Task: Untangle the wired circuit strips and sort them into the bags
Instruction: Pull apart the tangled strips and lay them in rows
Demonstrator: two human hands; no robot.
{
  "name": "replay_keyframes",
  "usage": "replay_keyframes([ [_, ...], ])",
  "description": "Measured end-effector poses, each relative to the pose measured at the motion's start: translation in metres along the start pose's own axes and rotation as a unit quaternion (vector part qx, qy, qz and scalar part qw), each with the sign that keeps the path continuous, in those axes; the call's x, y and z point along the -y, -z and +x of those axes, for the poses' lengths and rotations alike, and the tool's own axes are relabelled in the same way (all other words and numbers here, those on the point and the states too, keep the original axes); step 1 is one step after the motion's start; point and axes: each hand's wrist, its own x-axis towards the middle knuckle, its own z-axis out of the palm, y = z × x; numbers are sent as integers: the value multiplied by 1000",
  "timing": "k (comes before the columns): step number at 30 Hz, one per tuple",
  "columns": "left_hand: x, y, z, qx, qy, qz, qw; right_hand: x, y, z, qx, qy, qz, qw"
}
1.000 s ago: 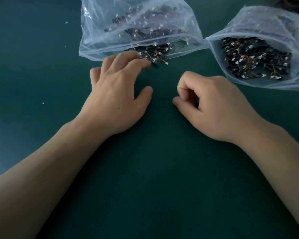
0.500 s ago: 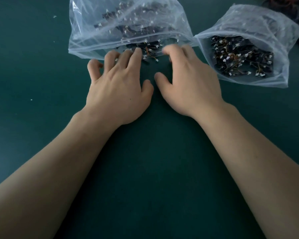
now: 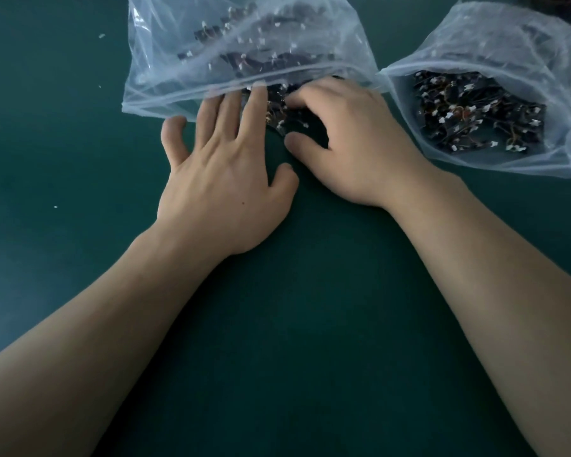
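Two clear plastic bags lie open toward me on the dark green table. The left bag [image 3: 185,77] holds dark circuit strips with white connectors, and a small bunch of strips [image 3: 279,115] spills out at its mouth. My left hand [image 3: 225,173] lies flat with straight fingers, the fingertips on the bag's lower lip beside that bunch. My right hand [image 3: 350,140] reaches into the bag's mouth with bent fingers over the strips; whether it holds any is hidden. The right bag [image 3: 524,54] holds several tangled strips [image 3: 475,117].
The green table surface [image 3: 294,324] stretches toward me between my forearms. Tiny white specks [image 3: 101,35] lie at the left. A dark tangle [image 3: 561,8] shows at the top right corner behind the right bag.
My right hand went from a loose fist on the table to the left bag's mouth. My left hand's fingers slid forward onto the bag's lip.
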Motion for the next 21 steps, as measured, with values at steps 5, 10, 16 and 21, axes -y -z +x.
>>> replay_keyframes([
  [5,1,1,-1,4,-4,-16,1000,1,2,-5,-58,14,38,997],
  [10,4,1,-2,-25,-14,-72,997,4,6,-8,11,7,33,999],
  [16,7,1,-1,-18,-34,-70,997,9,4,-30,-26,16,61,998],
  [21,11,1,-3,-49,-57,-126,989,14,6,-43,-53,-1,84,995],
])
